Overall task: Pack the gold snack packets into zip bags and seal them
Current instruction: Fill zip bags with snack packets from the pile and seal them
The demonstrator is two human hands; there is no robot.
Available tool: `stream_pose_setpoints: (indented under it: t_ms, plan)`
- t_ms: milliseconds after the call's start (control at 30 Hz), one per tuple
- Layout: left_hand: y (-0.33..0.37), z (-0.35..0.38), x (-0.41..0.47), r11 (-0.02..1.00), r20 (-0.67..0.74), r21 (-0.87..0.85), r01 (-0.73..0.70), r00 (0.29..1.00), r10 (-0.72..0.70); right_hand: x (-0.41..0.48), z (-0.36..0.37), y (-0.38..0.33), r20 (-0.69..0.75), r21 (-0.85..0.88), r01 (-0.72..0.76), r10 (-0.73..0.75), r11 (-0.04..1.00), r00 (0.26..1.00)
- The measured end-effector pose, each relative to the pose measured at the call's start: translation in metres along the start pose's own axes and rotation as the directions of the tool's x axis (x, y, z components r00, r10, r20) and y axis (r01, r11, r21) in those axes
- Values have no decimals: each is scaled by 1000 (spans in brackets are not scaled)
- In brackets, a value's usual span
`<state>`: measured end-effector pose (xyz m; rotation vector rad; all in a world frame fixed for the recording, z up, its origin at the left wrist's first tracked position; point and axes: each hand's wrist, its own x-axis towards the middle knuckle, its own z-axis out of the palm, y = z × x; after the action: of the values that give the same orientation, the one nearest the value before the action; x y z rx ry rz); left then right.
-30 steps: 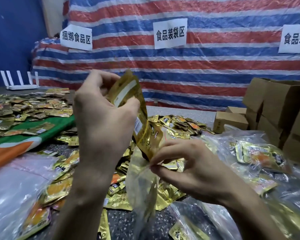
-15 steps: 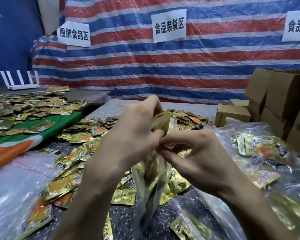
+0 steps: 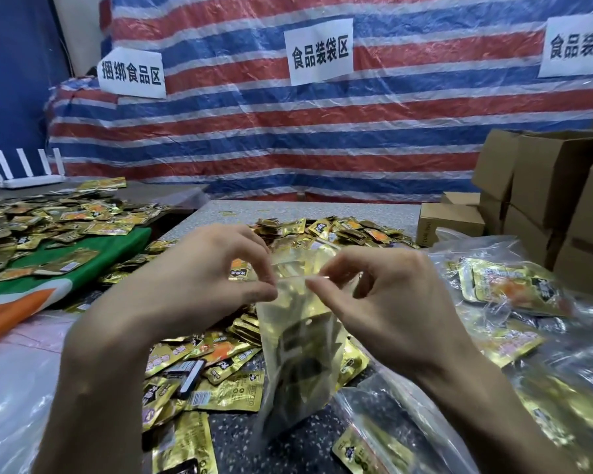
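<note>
Mid-frame, the zip bag (image 3: 302,343) is pinched at its mouth by left hand (image 3: 199,285) and right hand (image 3: 384,302). It is likely held upright for sealing.

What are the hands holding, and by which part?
A clear zip bag with gold packets inside; left hand and right hand both pinch its top edge.

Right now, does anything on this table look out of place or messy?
Nothing looks damaged. The gold packets lie in loose heaps, some on the green cloth. The odd thing is a white router at the far left, behind the food.
</note>
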<state>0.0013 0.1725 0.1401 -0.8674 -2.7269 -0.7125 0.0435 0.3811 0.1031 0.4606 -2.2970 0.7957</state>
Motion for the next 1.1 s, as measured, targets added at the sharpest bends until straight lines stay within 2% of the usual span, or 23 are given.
stream_pose_setpoints:
  t_ms: [100, 167, 267, 500, 633, 733, 833, 933, 1100]
  plan:
    - [-7, -7, -2, 995, -14, -90, 37, 999, -39, 2, -17, 4, 121, -78, 3, 6, 997, 993]
    - [-11, -10, -4, 987, 24, -157, 32, 999, -28, 4, -26, 9, 225, -130, 10, 20, 991, 974]
    - [-17, -10, -4, 988, 56, -156, 13, 998, -5, 7, -30, 16, 357, -184, 14, 53, 983, 932]
    - [-30, -12, -2, 959, 102, -283, -33, 993, 65, 11, -37, 29, 342, -88, -70, 96, 994, 935]
    - [-33, -11, 2, 924, -33, -374, -87, 996, 80, 13, -43, 34, 353, 85, -135, 97, 987, 930]
    - [-34, -8, 6, 878, -181, -466, -108, 983, 25, 13, -46, 39, 350, 195, -171, 95, 966, 932]
    - [-38, -2, 11, 865, -292, -487, -119, 956, -33, 14, -50, 44, 337, 249, -199, 108, 948, 935]
    - [-42, 2, 16, 848, -320, -516, -121, 946, -59, 14, -54, 51, 323, 232, -234, 152, 944, 934]
    - [-47, 9, 24, 805, -304, -577, -139, 951, -53, 15, -51, 54, 383, 89, -239, 188, 967, 905]
